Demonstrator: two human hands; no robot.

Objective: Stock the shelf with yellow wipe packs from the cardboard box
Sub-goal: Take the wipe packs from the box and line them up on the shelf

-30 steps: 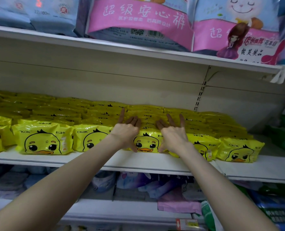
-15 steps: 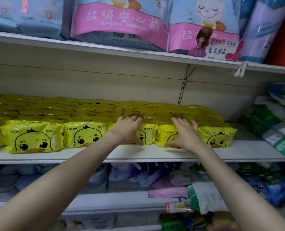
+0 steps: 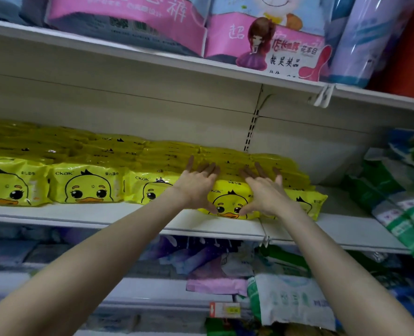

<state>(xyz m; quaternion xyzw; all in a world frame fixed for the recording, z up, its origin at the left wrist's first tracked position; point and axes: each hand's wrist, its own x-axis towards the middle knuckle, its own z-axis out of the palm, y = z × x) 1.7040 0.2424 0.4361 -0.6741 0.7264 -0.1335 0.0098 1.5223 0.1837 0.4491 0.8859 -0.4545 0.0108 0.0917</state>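
A beige back panel [image 3: 128,100] with a slotted upright [image 3: 251,132] stands under an upper shelf [image 3: 128,53] of pink packs [image 3: 128,20].

On shelf [image 3: 104,214], wipe packs [image 3: 87,183] in row along front, more stacked behind. Now left hand [image 3: 196,187] and right hand [image 3: 266,192] flank front pack [image 3: 230,202], fingers over top. Just right, end pack [image 3: 307,202]. Above, big bags [image 3: 128,23] on upper shelf [image 3: 152,59]; far right, bagged goods [image 3: 395,207].

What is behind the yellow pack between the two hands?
More yellow packs, lined up toward the back panel. The left hand and right hand lie over the nearest ones, hiding them partly.
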